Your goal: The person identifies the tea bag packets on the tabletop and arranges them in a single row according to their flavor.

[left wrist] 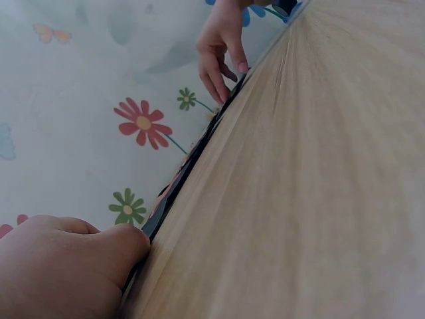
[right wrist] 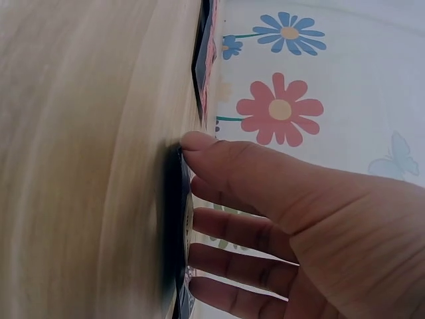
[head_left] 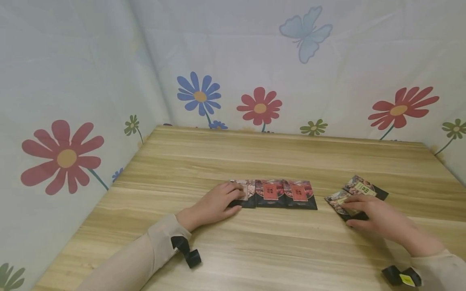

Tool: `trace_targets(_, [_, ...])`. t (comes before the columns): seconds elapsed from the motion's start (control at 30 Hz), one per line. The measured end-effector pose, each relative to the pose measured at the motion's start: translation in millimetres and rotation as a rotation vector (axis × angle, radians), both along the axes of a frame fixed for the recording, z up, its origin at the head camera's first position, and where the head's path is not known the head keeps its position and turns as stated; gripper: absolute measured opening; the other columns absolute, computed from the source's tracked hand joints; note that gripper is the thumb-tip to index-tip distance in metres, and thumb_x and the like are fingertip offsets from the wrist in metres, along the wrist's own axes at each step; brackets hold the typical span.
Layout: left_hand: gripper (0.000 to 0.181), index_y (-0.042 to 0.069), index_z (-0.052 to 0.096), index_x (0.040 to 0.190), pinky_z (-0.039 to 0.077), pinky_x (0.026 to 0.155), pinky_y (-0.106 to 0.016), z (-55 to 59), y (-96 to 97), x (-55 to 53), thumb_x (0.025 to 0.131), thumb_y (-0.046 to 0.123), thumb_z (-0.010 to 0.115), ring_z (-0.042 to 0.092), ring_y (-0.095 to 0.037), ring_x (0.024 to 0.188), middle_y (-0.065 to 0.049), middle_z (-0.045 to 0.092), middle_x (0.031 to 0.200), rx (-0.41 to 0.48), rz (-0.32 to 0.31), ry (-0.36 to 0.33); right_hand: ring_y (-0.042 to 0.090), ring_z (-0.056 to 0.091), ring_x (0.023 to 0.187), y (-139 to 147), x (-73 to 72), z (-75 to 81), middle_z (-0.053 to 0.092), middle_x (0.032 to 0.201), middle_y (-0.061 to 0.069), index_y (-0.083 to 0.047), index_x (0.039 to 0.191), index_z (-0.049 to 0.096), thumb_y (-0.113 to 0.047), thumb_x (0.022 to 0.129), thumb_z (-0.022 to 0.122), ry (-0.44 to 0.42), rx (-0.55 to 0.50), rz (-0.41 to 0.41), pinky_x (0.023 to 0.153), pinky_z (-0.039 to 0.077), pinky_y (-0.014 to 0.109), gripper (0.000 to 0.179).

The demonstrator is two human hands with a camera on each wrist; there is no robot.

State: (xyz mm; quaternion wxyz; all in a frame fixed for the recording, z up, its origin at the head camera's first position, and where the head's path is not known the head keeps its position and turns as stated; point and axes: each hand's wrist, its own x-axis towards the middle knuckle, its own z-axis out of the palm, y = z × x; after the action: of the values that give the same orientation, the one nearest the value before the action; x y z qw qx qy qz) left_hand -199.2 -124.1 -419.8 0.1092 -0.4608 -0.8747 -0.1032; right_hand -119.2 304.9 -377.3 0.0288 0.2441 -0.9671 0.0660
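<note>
My left hand [head_left: 216,202] rests with its fingers over the leftmost of three flat sachets, a black one with a pale label [head_left: 248,193]. Two sachets with red labels, a middle one [head_left: 270,193] and a right one [head_left: 300,194], continue that row edge to edge. Off to the right, my right hand [head_left: 378,216] holds a black sachet with a yellowish label [head_left: 337,199], thumb at its near edge and fingers across its face. This sachet overlaps another with a yellow-green label [head_left: 365,187] lying behind it. In the right wrist view a dark shadow runs along the held sachet [right wrist: 179,219].
A wood-grain table [head_left: 255,246] carries the sachets. Behind and to the left hangs a pale cloth [head_left: 233,48] printed with flowers and a butterfly. Black cameras are strapped at the left wrist [head_left: 187,252] and right wrist [head_left: 400,277].
</note>
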Motion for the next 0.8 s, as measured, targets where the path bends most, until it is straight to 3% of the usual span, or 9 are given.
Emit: trace_targets(0.8, [0.033,0.013,0.061,0.122,0.042,0.108,-0.039,0.0,0.3,0.2,0.095,0.031,0.058,0.054,-0.023,0.122,-0.007,0.058,0.130,0.001,0.005,-0.019,0.037,0.062,0.104,-19.4,-8.9,1.9,0.066,0.113,0.016,-0.003,0.113,0.070,-0.029,0.083,0.073,0.007,0.017,-0.060,0.086,0.052,0.053,0.040])
